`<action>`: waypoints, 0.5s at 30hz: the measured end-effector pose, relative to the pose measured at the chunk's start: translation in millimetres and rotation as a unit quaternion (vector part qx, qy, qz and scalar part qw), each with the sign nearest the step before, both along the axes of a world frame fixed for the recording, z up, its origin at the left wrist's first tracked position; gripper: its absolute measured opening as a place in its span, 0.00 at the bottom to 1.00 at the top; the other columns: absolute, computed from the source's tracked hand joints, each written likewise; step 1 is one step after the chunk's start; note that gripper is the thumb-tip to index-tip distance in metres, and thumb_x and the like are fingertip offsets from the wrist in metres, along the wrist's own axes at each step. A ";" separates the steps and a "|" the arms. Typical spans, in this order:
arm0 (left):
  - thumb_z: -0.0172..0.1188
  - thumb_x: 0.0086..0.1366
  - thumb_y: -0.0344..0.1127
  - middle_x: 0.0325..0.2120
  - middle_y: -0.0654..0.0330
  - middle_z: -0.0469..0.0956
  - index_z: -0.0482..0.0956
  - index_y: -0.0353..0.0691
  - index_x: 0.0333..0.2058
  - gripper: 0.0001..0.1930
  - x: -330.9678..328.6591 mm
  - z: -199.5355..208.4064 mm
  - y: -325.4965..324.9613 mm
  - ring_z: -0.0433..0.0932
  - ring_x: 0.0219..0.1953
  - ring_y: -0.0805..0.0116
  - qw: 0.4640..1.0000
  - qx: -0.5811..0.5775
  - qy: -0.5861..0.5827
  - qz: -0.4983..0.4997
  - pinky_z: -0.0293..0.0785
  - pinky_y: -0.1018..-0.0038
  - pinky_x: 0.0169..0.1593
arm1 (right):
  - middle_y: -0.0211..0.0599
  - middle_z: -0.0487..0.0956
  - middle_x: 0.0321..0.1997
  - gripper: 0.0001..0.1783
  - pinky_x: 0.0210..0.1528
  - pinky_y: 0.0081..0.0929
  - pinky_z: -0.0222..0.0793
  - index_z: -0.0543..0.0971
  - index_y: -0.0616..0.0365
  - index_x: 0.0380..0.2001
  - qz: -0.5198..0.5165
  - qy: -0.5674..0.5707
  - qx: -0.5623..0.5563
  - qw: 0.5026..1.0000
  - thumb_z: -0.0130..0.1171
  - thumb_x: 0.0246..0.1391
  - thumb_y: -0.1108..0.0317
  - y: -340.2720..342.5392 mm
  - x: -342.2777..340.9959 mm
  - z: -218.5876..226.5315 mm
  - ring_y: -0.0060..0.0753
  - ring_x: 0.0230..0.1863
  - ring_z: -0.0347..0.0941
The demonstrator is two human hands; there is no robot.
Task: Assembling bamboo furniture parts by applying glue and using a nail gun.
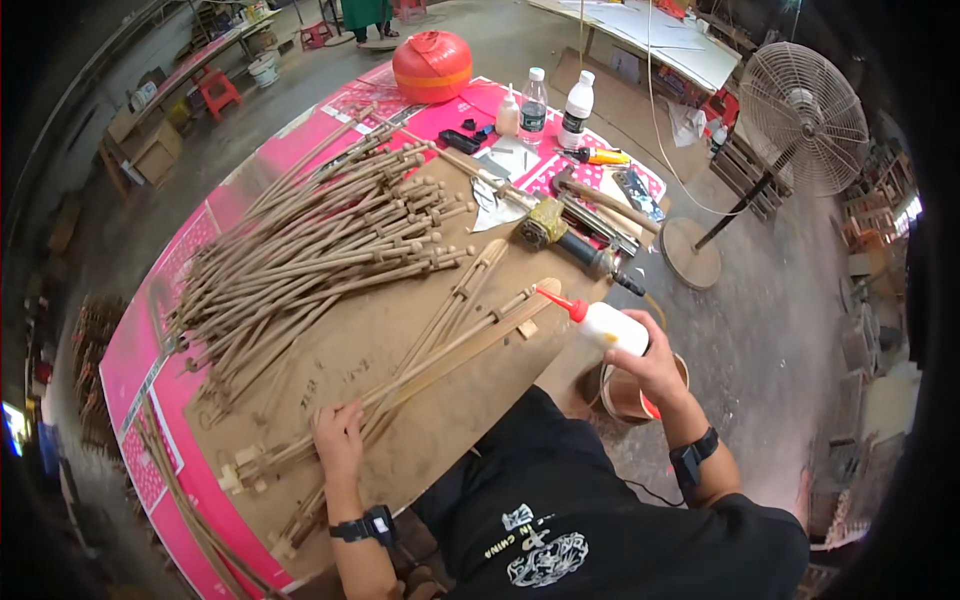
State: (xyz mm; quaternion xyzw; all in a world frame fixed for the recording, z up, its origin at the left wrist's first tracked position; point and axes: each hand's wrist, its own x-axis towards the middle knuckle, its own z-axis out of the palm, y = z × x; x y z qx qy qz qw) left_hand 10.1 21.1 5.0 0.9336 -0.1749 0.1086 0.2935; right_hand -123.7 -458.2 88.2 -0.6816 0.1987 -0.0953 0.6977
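My right hand (650,358) is wrapped round a white squeeze bottle (612,328) with a long red nozzle. The bottle is tilted, and its nozzle tip is at the far end of a thin wooden rod (430,357); I cannot tell whether they touch. My left hand (340,440) grips the near part of that rod, fingers closed against it. The rod lies along a wooden strip on a brown board (460,400). Beside it are more slim wooden rods (440,318) and a small wood block (527,328).
A big pile of knobbed wooden rods (320,240) covers the table's left. Toward the back right are a nail gun (575,245), a hammer (610,203), plastic bottles (577,108) and a red round container (432,68). A bucket (635,395) and a standing fan (803,118) are at the right.
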 end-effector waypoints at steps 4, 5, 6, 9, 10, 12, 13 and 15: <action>0.67 0.59 0.28 0.38 0.51 0.78 0.89 0.42 0.43 0.12 -5.6 -4.3 5.4 0.75 0.45 0.49 1.000 -0.007 0.006 -0.004 0.71 0.59 0.51 | 0.35 0.79 0.52 0.36 0.61 0.31 0.70 0.71 0.62 0.59 -0.016 -0.003 -0.016 1.000 0.77 0.48 0.71 3.9 -4.1 10.1 0.28 0.55 0.75; 0.68 0.59 0.28 0.38 0.52 0.78 0.89 0.41 0.43 0.12 -6.2 -3.6 5.2 0.75 0.45 0.49 1.000 -0.007 0.005 -0.005 0.71 0.59 0.51 | 0.35 0.79 0.52 0.36 0.61 0.31 0.70 0.71 0.62 0.59 -0.017 -0.002 -0.015 1.000 0.77 0.48 0.71 5.3 -3.3 8.1 0.28 0.55 0.75; 0.68 0.59 0.28 0.38 0.52 0.78 0.88 0.41 0.43 0.12 -6.3 -3.2 4.6 0.75 0.45 0.50 1.000 -0.007 0.004 -0.005 0.71 0.60 0.51 | 0.36 0.79 0.53 0.37 0.62 0.31 0.70 0.70 0.62 0.59 -0.029 -0.015 -0.005 0.999 0.77 0.48 0.72 6.2 -1.8 4.4 0.29 0.55 0.75; 0.68 0.59 0.28 0.38 0.52 0.78 0.88 0.41 0.43 0.13 -8.6 0.8 6.2 0.75 0.45 0.50 1.000 -0.014 0.001 -0.003 0.71 0.59 0.51 | 0.37 0.79 0.54 0.37 0.62 0.32 0.69 0.69 0.62 0.60 -0.040 -0.023 0.023 0.999 0.76 0.49 0.71 9.1 3.3 0.9 0.30 0.56 0.75; 0.68 0.59 0.28 0.38 0.52 0.78 0.88 0.41 0.43 0.13 -8.0 0.8 5.9 0.75 0.45 0.50 1.000 -0.013 0.002 -0.001 0.71 0.59 0.51 | 0.37 0.78 0.54 0.36 0.62 0.33 0.69 0.69 0.62 0.60 -0.047 -0.014 0.041 0.998 0.75 0.50 0.69 9.1 5.6 -0.3 0.31 0.57 0.75; 0.68 0.59 0.29 0.38 0.53 0.79 0.88 0.41 0.42 0.12 -7.4 0.3 5.2 0.75 0.46 0.51 1.000 -0.011 0.010 0.000 0.71 0.60 0.52 | 0.37 0.79 0.55 0.35 0.63 0.33 0.69 0.69 0.62 0.60 -0.051 -0.021 0.071 0.996 0.74 0.53 0.66 4.4 10.3 -14.9 0.32 0.58 0.75; 0.68 0.59 0.29 0.38 0.53 0.79 0.88 0.41 0.42 0.12 -7.4 2.6 2.8 0.75 0.46 0.51 1.000 -0.011 0.012 0.002 0.71 0.60 0.52 | 0.36 0.79 0.55 0.34 0.63 0.33 0.69 0.69 0.61 0.61 -0.058 -0.028 0.102 0.993 0.72 0.55 0.64 5.1 12.7 -16.4 0.33 0.58 0.76; 0.68 0.59 0.29 0.39 0.55 0.80 0.89 0.41 0.41 0.11 -7.7 7.8 -2.6 0.75 0.46 0.52 1.000 -0.019 0.005 0.001 0.71 0.60 0.53 | 0.37 0.79 0.56 0.32 0.63 0.36 0.70 0.69 0.61 0.61 -0.073 -0.062 0.139 0.986 0.70 0.57 0.61 13.1 19.2 -19.9 0.35 0.59 0.76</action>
